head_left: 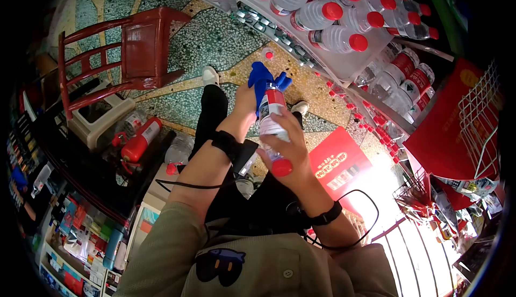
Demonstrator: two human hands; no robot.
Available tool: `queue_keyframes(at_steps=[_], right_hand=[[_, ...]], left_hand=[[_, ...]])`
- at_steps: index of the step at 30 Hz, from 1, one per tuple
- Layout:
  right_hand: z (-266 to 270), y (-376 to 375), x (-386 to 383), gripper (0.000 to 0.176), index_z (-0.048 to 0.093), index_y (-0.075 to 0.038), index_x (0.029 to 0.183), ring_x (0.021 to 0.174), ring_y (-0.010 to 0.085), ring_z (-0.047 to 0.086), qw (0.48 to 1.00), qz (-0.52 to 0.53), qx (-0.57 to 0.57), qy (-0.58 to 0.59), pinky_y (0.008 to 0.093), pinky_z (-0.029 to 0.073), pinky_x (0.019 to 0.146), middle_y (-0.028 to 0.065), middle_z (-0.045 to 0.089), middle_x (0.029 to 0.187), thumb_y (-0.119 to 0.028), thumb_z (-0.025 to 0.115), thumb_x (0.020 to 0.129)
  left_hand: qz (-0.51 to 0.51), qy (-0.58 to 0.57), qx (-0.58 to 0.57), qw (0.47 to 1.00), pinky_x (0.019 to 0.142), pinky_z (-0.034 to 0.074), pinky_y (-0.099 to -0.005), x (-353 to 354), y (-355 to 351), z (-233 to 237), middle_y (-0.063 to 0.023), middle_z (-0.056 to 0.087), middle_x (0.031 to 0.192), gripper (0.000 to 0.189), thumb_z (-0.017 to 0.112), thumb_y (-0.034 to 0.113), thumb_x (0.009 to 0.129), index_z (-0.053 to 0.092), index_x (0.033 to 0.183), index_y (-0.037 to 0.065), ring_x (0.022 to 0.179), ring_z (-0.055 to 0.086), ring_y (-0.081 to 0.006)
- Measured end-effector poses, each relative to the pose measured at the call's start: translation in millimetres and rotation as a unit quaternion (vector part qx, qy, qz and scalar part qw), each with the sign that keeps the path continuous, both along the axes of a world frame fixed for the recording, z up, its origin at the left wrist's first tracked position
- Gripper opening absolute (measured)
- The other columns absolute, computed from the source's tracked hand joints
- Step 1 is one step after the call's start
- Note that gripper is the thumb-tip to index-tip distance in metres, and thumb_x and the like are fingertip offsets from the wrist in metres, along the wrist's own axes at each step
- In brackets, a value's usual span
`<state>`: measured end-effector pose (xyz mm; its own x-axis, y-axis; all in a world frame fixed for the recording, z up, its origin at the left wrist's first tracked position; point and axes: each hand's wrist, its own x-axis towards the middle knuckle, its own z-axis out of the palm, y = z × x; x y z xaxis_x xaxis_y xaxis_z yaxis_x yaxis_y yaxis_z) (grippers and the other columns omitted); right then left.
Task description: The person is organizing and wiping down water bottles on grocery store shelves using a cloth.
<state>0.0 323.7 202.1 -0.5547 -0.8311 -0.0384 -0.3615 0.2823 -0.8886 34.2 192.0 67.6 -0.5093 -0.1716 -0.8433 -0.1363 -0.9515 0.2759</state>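
My left hand (247, 101) is wrapped in or holding a blue cloth (260, 77), which lies against the base of a clear bottle (273, 109) with a red and white label. The bottle is tilted, its red cap (281, 167) pointing toward my body. My right hand (289, 149) is closed round the bottle near its cap end. The cloth hides most of my left fingers.
Red-capped bottles (338, 33) crowd a shelf at the upper right, with more bottles below. A red wooden chair (144, 49) stands at the upper left, near a fire extinguisher (142, 140). A red box (338, 165) lies right of my hands.
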Motion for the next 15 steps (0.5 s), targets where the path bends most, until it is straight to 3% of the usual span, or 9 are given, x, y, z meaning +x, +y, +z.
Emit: queue_keyframes(at_steps=[2, 3, 6, 7, 8, 10, 12, 15], right_hand=[[-3, 9, -6, 0.037, 0.063, -0.006, 0.101, 0.124, 0.0383, 0.046, 0.999, -0.035, 0.002, -0.034, 0.0457, 0.038, 0.102, 0.0183, 0.049, 0.13, -0.003, 0.079, 0.067], [-2, 11, -11, 0.037, 0.063, -0.005, 0.101, 0.121, 0.0355, 0.049, 0.997, -0.051, -0.005, -0.057, 0.0438, 0.039, 0.102, 0.018, 0.051, 0.128, -0.004, 0.079, 0.068], [19, 10, -29, 0.036, 0.064, -0.005, 0.101, 0.117, 0.0327, 0.052, 0.98, -0.134, 0.021, -0.147, 0.0401, 0.042, 0.098, 0.0159, 0.054, 0.125, -0.004, 0.079, 0.069], [25, 9, -36, 0.038, 0.063, -0.003, 0.104, 0.114, 0.029, 0.055, 0.976, -0.165, 0.033, -0.137, 0.0382, 0.042, 0.098, 0.0164, 0.057, 0.122, -0.005, 0.079, 0.07], [24, 12, -42, 0.037, 0.063, -0.003, 0.104, 0.112, 0.0278, 0.056, 0.975, -0.198, 0.038, -0.093, 0.0372, 0.044, 0.096, 0.016, 0.057, 0.12, -0.005, 0.078, 0.071], [19, 17, -61, 0.035, 0.062, -0.002, 0.105, 0.107, 0.0255, 0.058, 0.964, -0.263, 0.044, 0.0, 0.0352, 0.048, 0.09, 0.0152, 0.059, 0.116, -0.006, 0.077, 0.073], [15, 26, -91, 0.035, 0.061, -0.002, 0.107, 0.098, 0.0239, 0.061, 0.875, -0.447, 0.037, -0.181, 0.0336, 0.054, 0.078, 0.0134, 0.06, 0.11, -0.012, 0.075, 0.077], [21, 16, -142, 0.04, 0.058, -0.003, 0.113, 0.092, 0.025, 0.062, 0.812, -0.546, -0.027, -0.205, 0.0352, 0.058, 0.068, 0.0129, 0.059, 0.11, -0.018, 0.071, 0.079]], left_hand=[[0.007, 0.018, -0.043, 0.999, 0.068, 0.055, -0.0324, 0, 3, -4, -0.0138, 0.066, 0.094, 0.025, 0.058, 0.021, 0.092, 0.06, 0.1, -0.003, 0.077, 0.067, -0.0223], [-0.024, 0.008, -0.09, 0.996, 0.062, 0.053, -0.0296, 2, 4, -14, -0.0088, 0.066, 0.084, 0.025, 0.058, 0.023, 0.092, 0.062, 0.095, -0.002, 0.07, 0.065, -0.0169], [-0.077, -0.035, -0.165, 0.983, 0.054, 0.049, -0.0281, 18, 7, -37, -0.004, 0.064, 0.076, 0.025, 0.057, 0.024, 0.093, 0.064, 0.092, 0.0, 0.063, 0.061, -0.0124], [-0.123, -0.071, -0.158, 0.977, 0.066, 0.054, -0.0298, 20, 1, -27, -0.0103, 0.066, 0.091, 0.026, 0.049, 0.02, 0.098, 0.058, 0.108, -0.002, 0.074, 0.065, -0.0176], [-0.076, -0.065, -0.105, 0.989, 0.048, 0.044, -0.0278, 18, -2, -6, -0.0039, 0.063, 0.075, 0.025, 0.053, 0.026, 0.096, 0.063, 0.097, 0.002, 0.057, 0.058, -0.0133], [-0.046, -0.031, -0.09, 0.994, 0.049, 0.044, -0.0288, 27, -9, 3, -0.0052, 0.063, 0.076, 0.027, 0.053, 0.027, 0.096, 0.062, 0.099, 0.002, 0.057, 0.058, -0.0151], [-0.055, -0.053, -0.072, 0.994, 0.051, 0.045, -0.0301, 30, -17, 14, -0.0057, 0.063, 0.078, 0.028, 0.054, 0.03, 0.096, 0.062, 0.101, 0.003, 0.058, 0.058, -0.0156], [-0.07, -0.035, -0.077, 0.994, 0.053, 0.045, -0.0298, 51, -23, 3, -0.005, 0.064, 0.082, 0.032, 0.056, 0.035, 0.094, 0.061, 0.102, 0.005, 0.062, 0.058, -0.0155]])
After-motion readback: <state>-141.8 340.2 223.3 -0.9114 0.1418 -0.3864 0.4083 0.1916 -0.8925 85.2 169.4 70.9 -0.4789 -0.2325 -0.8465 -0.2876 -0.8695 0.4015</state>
